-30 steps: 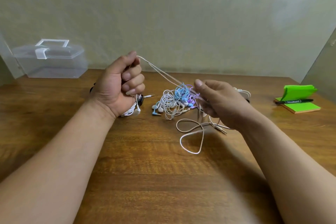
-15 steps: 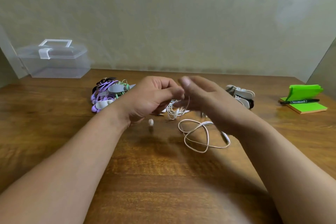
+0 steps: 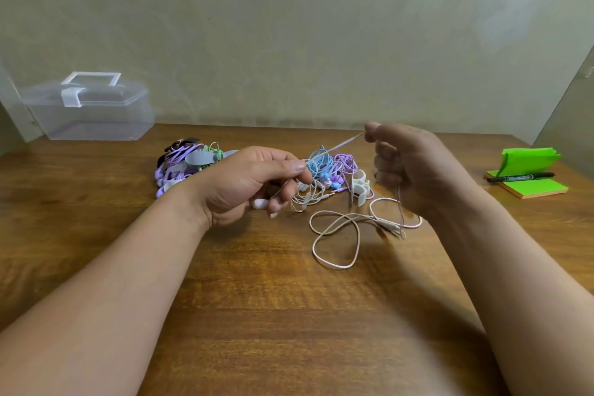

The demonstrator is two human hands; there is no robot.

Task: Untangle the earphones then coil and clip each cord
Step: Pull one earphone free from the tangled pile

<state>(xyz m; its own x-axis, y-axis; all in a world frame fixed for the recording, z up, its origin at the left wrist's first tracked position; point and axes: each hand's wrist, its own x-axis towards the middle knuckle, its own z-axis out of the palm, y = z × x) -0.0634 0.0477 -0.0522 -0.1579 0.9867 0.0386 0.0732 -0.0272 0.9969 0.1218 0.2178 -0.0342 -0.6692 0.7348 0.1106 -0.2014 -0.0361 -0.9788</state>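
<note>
On the brown table (image 3: 257, 315), a pale cord (image 3: 336, 266) lay in loose loops close by. Just past it, the left hand (image 3: 247, 183) had its fingers curled and pinched that cord. The right hand (image 3: 414, 167) pinched it higher up, so it ran tight between them. Behind the hands sat a messy pile of earphones (image 3: 324, 167), blue, purple and white, beside a white clip (image 3: 359, 186). A clear box (image 3: 93, 112) stood far back on the left.

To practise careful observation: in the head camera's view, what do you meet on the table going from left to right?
clear plastic box → pile of purple earphones → left hand → blue and purple tangle → right hand → green notepad. Left out: the pale cord both hands pinch, which spans several.
</note>
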